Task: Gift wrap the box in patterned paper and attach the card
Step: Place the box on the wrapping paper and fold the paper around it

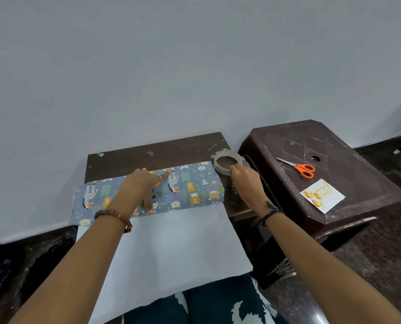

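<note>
paper (166, 249) on lap | left hand (143, 181) presses box (190, 185) | right hand (244, 178) grips tape (227, 163)

Orange-handled scissors (299, 167) lie on a brown plastic stool (335, 146) by a white wall (194, 66).

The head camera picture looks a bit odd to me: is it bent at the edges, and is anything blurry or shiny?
Head view: wide-angle bending curves the wall's base and stretches both forearms; light is soft and even, shadows faint; the card and scissors on the brown stool look slightly soft; a small glare spot sits on the floor at bottom right; the patterned paper reads clearly.
</note>
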The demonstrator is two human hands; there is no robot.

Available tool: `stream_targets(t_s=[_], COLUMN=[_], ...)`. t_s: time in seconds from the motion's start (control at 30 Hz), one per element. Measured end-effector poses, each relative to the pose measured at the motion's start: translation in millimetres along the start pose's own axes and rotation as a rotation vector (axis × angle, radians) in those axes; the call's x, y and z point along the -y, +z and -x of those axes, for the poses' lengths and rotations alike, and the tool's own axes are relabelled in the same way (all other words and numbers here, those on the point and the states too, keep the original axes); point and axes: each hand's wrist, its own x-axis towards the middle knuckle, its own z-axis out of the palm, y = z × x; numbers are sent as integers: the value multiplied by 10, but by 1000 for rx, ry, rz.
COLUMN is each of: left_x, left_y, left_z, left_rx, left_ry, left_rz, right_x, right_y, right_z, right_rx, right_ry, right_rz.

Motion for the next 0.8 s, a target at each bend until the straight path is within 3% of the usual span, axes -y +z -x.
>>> stream_targets(t_s=[0.1,0.2,0.33,0.47,0.63,0.8], left_x=[-1,4,66,144,192,224], left_y=[6,31,163,435,664,740], left_z=[7,1,80,278,407,372], left_rx=[1,-7,-102,-367,-564,-622], left_ry=[4,10,59,88,131,137], left_rz=[0,13,23,175,330,390], right_x=[38,72,299,818,1351,1522], right_y=[-61,-162,-287,-389,-266,5], right_z=[-3,40,46,106,286,412], right_rx=[110,46,-97,-92,55,-17], right_ry=[40,144,265,126,-25,-64], right_rz=[62,-9,-466,-941,-901,-844])
